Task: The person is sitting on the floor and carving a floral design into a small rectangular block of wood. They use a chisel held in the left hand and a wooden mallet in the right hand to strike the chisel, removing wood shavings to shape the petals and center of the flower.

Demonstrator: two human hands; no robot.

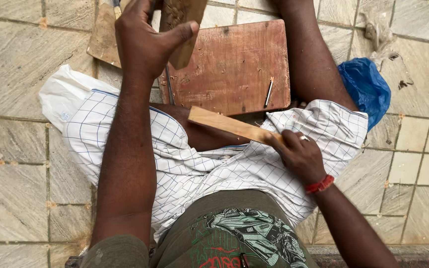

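wood in both hands, seen from above over a seated person's lap. the left hand is closed around a carved wooden piece, thumb pressed across its face, holding it up over the near left corner of a reddish-brown wooden board that lies on the tiled floor between the legs. the right hand grips one end of a pale flat wooden strip, fingers curled over it; the strip slants up and left from the hand, across the checked white cloth that covers the thighs, its free end above the near edge of the board. a red band sits on the right wrist. on the board lie small wood shavings and a thin metal nail-like tool, near its right side. another flat wooden plank lies on the floor behind the left hand. a white plastic bag lies at the left of the lap, a crumpled blue plastic bag at the right, just beside the right leg.
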